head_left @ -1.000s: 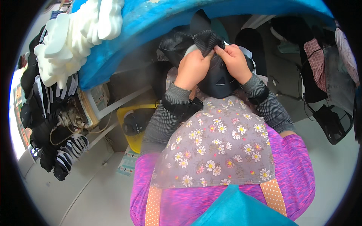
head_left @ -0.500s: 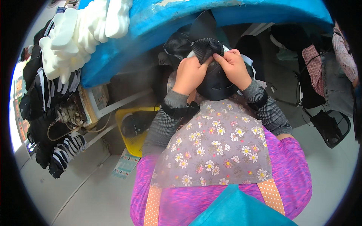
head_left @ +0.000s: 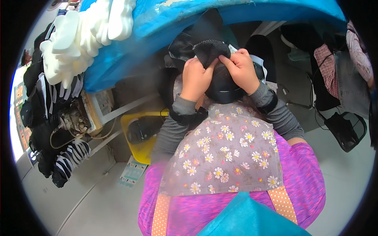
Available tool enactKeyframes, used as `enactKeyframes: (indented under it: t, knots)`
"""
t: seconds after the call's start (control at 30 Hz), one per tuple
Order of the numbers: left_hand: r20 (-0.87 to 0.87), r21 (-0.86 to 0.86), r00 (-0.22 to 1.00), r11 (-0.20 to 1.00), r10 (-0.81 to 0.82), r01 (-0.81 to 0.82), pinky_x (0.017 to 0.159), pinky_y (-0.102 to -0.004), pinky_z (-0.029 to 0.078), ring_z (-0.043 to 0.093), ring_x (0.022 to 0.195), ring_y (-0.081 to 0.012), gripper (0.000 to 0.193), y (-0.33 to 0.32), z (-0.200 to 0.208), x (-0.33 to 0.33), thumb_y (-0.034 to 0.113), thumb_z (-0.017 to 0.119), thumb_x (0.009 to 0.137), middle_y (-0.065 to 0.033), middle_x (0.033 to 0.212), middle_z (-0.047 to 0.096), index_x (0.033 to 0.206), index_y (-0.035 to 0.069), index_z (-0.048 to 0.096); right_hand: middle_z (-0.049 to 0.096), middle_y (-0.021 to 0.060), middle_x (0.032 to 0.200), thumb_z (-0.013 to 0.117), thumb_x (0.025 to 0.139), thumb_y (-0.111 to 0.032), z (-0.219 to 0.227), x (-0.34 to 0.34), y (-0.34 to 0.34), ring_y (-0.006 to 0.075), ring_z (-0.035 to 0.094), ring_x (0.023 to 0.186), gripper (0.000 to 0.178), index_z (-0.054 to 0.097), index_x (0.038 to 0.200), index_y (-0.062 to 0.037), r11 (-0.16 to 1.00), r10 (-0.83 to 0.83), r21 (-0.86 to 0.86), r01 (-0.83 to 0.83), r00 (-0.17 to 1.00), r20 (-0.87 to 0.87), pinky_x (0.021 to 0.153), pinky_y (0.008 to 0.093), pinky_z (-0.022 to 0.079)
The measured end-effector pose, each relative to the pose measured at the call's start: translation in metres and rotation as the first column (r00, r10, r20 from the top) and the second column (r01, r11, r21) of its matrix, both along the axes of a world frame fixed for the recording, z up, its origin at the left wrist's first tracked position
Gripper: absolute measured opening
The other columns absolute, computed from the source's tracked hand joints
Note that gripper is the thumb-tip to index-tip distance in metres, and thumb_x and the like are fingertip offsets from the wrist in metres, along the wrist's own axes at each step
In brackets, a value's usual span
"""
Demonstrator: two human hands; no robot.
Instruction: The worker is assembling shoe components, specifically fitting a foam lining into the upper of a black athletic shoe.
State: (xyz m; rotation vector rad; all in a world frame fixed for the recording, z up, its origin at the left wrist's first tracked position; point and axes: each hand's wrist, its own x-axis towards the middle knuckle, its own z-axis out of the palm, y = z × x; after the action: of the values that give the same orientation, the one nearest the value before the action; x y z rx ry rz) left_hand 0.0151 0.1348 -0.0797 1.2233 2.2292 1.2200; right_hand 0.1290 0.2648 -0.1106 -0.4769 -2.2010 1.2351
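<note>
In front of my lap, my left hand (head_left: 198, 78) and my right hand (head_left: 243, 70) pinch a piece of black mesh fabric (head_left: 212, 51) between thumbs and fingers. Both thumbs meet at its lower edge, and the fingertips behind it are hidden. Below the hands hangs a smooth, rounded black part (head_left: 225, 90) with a small light mark; I cannot tell whether it is joined to the mesh. More dark, shiny material (head_left: 182, 46) lies just beyond my left hand. A white strip (head_left: 260, 65) shows beside my right hand.
A blue-covered table (head_left: 157, 35) curves across the far side, with a pile of white foam sole-shaped pieces (head_left: 65, 33) at its left. Bundled black-and-white pieces (head_left: 71, 159) hang at left. A yellow basket (head_left: 143, 155) stands left of my lap. Another person's sleeve (head_left: 358, 51) shows far right.
Both hands and the mesh have shifted slightly left within the view. The mesh's folded top looks a little wider and flatter between the thumbs. The grip stays the same.
</note>
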Motion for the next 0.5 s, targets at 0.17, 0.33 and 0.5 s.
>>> enactKeyframes:
  t: [0.17, 0.33, 0.5]
  knots:
    - [0.156, -0.093, 0.988, 0.996, 0.022, -0.008, 0.078, -0.0428, 0.051, 0.066, 0.089, -0.0402, 0.020, 0.002, -0.006, 0.002, 0.015, 0.065, 0.089, -0.0185, 0.095, 0.071, 0.104, 0.004, 0.071, 0.047, 0.0073, 0.053, 0.066, 0.093, -0.027, -0.005, 0.004, 0.004, 0.0245, 0.041, 0.056, 0.042, 0.055, 0.059, -0.0050, 0.999, 0.002, -0.035, 0.001, 0.998, 0.067, 0.079, 0.0348, 0.038]
    - [0.239, -0.062, 0.965, 0.994, 0.105, -0.093, 0.079, -0.0410, 0.052, 0.068, 0.091, -0.0389, 0.023, 0.002, -0.015, 0.008, 0.017, 0.065, 0.089, -0.0199, 0.097, 0.071, 0.108, 0.005, 0.071, 0.048, 0.0066, 0.054, 0.065, 0.094, -0.030, -0.004, 0.002, 0.003, 0.0234, 0.041, 0.058, 0.043, 0.055, 0.060, -0.0059, 0.994, 0.029, -0.111, -0.018, 0.995, 0.094, 0.083, 0.0340, 0.038]
    - [0.285, -0.139, 0.951, 0.987, 0.118, -0.081, 0.078, -0.0408, 0.052, 0.068, 0.091, -0.0392, 0.025, 0.002, 0.003, 0.007, 0.020, 0.064, 0.091, -0.0215, 0.095, 0.070, 0.108, 0.003, 0.070, 0.047, 0.0051, 0.055, 0.065, 0.094, -0.030, -0.010, 0.004, 0.011, 0.0210, 0.042, 0.062, 0.041, 0.055, 0.061, -0.0066, 0.988, 0.083, -0.136, -0.068, 0.991, 0.102, 0.086, 0.0330, 0.037]
